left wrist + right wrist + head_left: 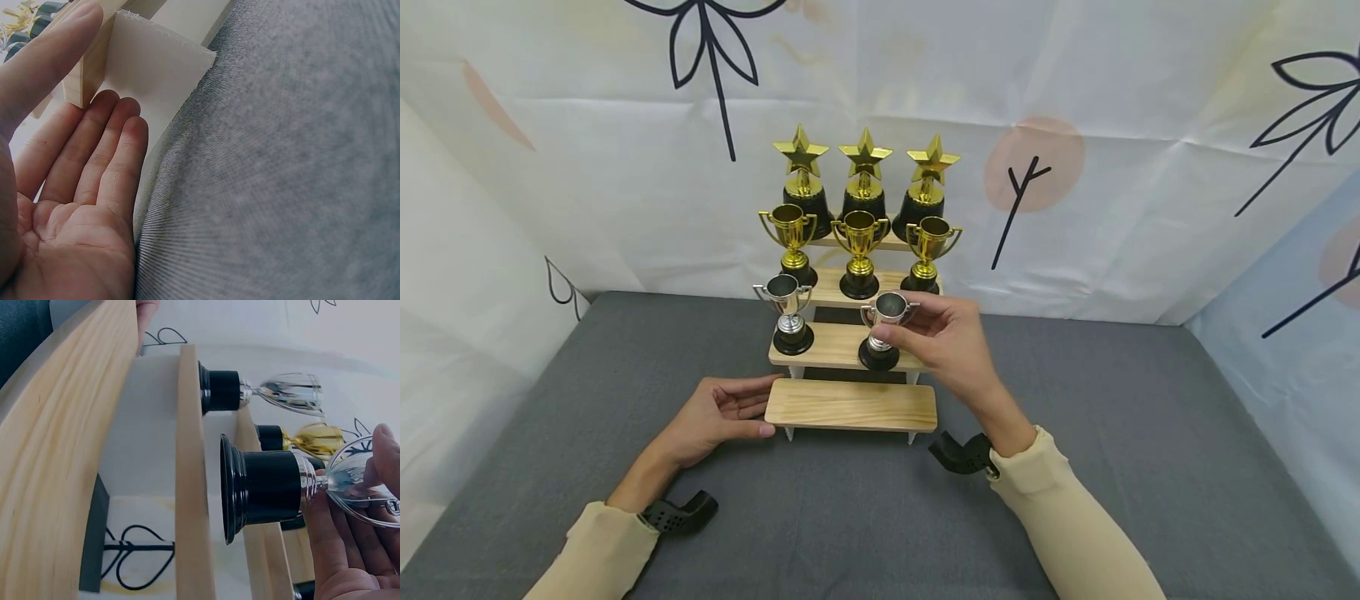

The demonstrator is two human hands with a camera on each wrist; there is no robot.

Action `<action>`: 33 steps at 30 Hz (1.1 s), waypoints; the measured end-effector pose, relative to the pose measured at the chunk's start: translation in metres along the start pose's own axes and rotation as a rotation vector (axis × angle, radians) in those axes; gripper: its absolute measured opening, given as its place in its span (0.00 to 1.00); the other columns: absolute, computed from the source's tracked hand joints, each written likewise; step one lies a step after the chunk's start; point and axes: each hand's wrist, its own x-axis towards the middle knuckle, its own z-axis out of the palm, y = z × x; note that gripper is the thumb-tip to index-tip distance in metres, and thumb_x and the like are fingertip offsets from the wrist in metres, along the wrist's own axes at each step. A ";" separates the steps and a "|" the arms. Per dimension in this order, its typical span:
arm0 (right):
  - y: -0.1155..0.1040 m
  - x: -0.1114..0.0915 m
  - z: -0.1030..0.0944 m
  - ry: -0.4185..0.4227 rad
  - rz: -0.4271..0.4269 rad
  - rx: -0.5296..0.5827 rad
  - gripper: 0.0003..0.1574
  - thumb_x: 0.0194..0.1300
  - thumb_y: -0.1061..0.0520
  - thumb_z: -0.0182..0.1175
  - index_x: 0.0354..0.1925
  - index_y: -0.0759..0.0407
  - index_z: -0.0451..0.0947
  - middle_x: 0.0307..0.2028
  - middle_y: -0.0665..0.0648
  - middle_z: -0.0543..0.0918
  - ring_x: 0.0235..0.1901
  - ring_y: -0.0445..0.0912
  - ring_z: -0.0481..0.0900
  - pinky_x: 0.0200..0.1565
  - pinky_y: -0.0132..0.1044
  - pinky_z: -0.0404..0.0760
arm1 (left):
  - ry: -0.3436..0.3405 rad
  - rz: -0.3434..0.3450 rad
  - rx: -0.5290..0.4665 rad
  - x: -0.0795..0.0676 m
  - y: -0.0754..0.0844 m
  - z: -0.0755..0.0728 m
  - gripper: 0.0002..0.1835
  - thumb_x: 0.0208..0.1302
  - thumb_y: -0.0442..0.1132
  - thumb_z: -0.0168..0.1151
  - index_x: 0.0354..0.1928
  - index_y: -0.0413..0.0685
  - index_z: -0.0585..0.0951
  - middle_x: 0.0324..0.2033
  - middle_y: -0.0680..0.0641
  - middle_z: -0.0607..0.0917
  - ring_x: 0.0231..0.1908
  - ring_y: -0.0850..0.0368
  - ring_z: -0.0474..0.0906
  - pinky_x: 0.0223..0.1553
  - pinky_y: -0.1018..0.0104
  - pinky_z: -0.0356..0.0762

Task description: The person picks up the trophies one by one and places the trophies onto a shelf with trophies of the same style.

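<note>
My right hand pinches a silver trophy cup between thumb and fingers, over the second step from the bottom of a wooden display stand. In the right wrist view, the black base of this cup appears slightly off the plank. Another silver trophy cup stands at the left end of that step. My left hand is at the left end of the bottom step, its extended fingers against the stand's side and its thumb apart from them in the left wrist view.
Gold trophy cups stand in a row on the third step. Behind them, gold star trophies with black bases line the top step. The stand is on a grey cloth-covered table, with a patterned white curtain behind.
</note>
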 end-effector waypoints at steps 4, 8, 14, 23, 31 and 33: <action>0.004 0.003 0.004 0.000 -0.009 -0.004 0.19 0.60 0.72 0.70 0.50 0.74 0.83 0.41 0.64 0.88 0.41 0.48 0.88 0.47 0.41 0.89 | 0.000 -0.007 0.008 0.000 0.000 0.000 0.40 0.53 0.19 0.72 0.68 0.18 0.65 0.65 0.27 0.72 0.59 0.56 0.79 0.59 0.61 0.80; 0.006 0.006 0.008 0.001 -0.013 0.009 0.19 0.60 0.72 0.70 0.51 0.73 0.83 0.42 0.65 0.88 0.42 0.49 0.88 0.49 0.43 0.89 | 0.002 -0.014 0.012 0.000 0.001 0.000 0.40 0.53 0.19 0.72 0.68 0.18 0.65 0.65 0.25 0.71 0.59 0.56 0.79 0.59 0.61 0.80; 0.006 0.010 0.015 0.000 0.000 0.019 0.19 0.60 0.71 0.71 0.51 0.73 0.83 0.41 0.66 0.88 0.41 0.48 0.88 0.49 0.43 0.89 | 0.008 -0.018 0.009 0.000 0.001 0.000 0.40 0.53 0.19 0.73 0.68 0.18 0.65 0.65 0.25 0.70 0.59 0.56 0.79 0.59 0.61 0.80; 0.008 0.014 0.021 0.024 0.029 -0.007 0.22 0.60 0.70 0.72 0.53 0.72 0.83 0.41 0.64 0.88 0.41 0.46 0.88 0.48 0.41 0.89 | 0.007 -0.023 0.006 0.000 0.002 0.001 0.41 0.53 0.19 0.73 0.68 0.18 0.64 0.65 0.23 0.69 0.59 0.56 0.79 0.59 0.61 0.80; 0.010 0.017 0.024 0.025 -0.003 -0.004 0.20 0.59 0.71 0.71 0.51 0.72 0.83 0.40 0.63 0.88 0.40 0.47 0.88 0.48 0.42 0.89 | 0.008 -0.022 0.000 0.001 0.002 0.001 0.41 0.53 0.19 0.73 0.68 0.18 0.64 0.65 0.24 0.70 0.60 0.56 0.79 0.59 0.61 0.79; 0.010 0.017 0.025 0.027 -0.007 -0.004 0.19 0.60 0.70 0.72 0.50 0.72 0.84 0.39 0.63 0.88 0.40 0.47 0.89 0.47 0.42 0.89 | 0.005 -0.021 -0.001 0.001 0.002 0.001 0.41 0.53 0.19 0.73 0.68 0.18 0.64 0.65 0.24 0.70 0.60 0.56 0.79 0.59 0.60 0.79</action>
